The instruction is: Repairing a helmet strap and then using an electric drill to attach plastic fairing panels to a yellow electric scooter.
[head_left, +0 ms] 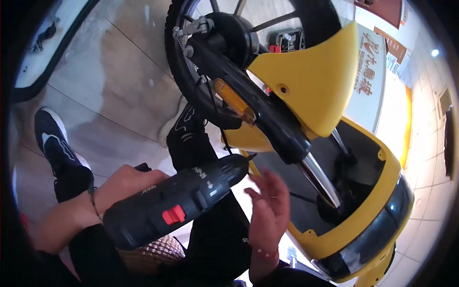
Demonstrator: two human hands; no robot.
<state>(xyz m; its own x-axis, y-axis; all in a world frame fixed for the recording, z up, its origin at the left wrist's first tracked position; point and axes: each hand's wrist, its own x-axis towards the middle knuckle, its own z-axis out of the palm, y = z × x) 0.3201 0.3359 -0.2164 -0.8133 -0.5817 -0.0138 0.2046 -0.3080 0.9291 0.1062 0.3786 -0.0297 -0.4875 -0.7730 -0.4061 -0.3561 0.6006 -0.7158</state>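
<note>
My left hand [126, 189] is closed around the handle of a black cordless drill [162, 205] with a red switch on its body. The drill lies level across my lap, its chuck and short bit pointing right, just short of the yellow front body. Beside the chuck is my right hand [270, 210], fingers loosely curled and apart, with nothing visible in them. Past the drill tip is the front end of a scooter, tipped over: a black fork leg [248, 91] with a bright metal tube [319, 179], an amber reflector [234, 100] and a yellow fender [315, 71].
The black-tyred front wheel [174, 62] stands at the top. A yellow front body shell [344, 239] with a dark glossy panel fills the lower right. My shoe [55, 134] rests on the tiled floor [129, 91]. Behind the wheel sits an open tool case [287, 40].
</note>
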